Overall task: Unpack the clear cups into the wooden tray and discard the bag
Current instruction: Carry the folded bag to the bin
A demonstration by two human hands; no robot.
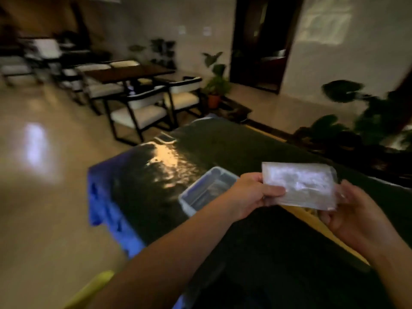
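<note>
A clear plastic bag [299, 185] hangs between both hands above the dark table [223, 148]. My left hand [252, 195] pinches its left edge. My right hand [359, 212] grips its lower right corner. The bag looks flat and cloudy; I cannot make out cups inside it through the blur. Beneath the bag and my right hand a strip of the yellowish wooden tray [316, 226] shows, mostly hidden.
A pale plastic bin [207, 189] with something dark inside sits on the table left of my left hand. A small flat object [165, 138] lies near the table's far edge. Chairs and another table [133, 74] stand beyond. Potted plants [361, 130] line the right side.
</note>
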